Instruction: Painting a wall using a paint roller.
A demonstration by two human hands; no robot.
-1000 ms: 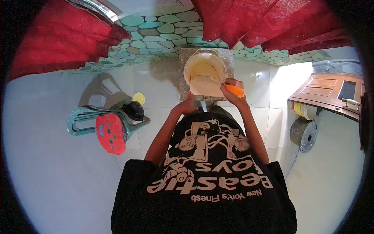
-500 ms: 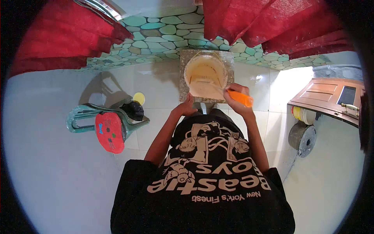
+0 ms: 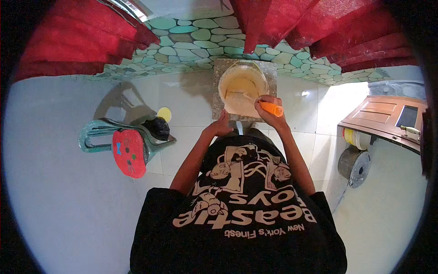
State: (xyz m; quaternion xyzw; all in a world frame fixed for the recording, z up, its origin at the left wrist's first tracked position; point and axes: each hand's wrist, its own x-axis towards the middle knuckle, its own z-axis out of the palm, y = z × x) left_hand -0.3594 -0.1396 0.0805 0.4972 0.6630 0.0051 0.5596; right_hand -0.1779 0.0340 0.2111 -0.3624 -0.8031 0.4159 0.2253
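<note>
Wrapping round orange tool point(image 3: 273, 109), R hand point(image 3: 269, 118) angles it into bucket point(image 3: 246, 76) on stand point(image 3: 273, 85), prob. for reach; L hand point(image 3: 219, 124) at near side, prob. for steadying; its grip I cannot tell.

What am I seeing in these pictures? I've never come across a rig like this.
There is no machine: a person works with two bare hands. One wide camera worn on the head looks down, so straight edges bend near the rim. A pale bucket stands on a square board ahead of the person. The right hand grips a tool with an orange handle, its far end inside the bucket. The left hand is at the bucket's near left side; its exact contact is unclear. A green chair is off to the left.
</note>
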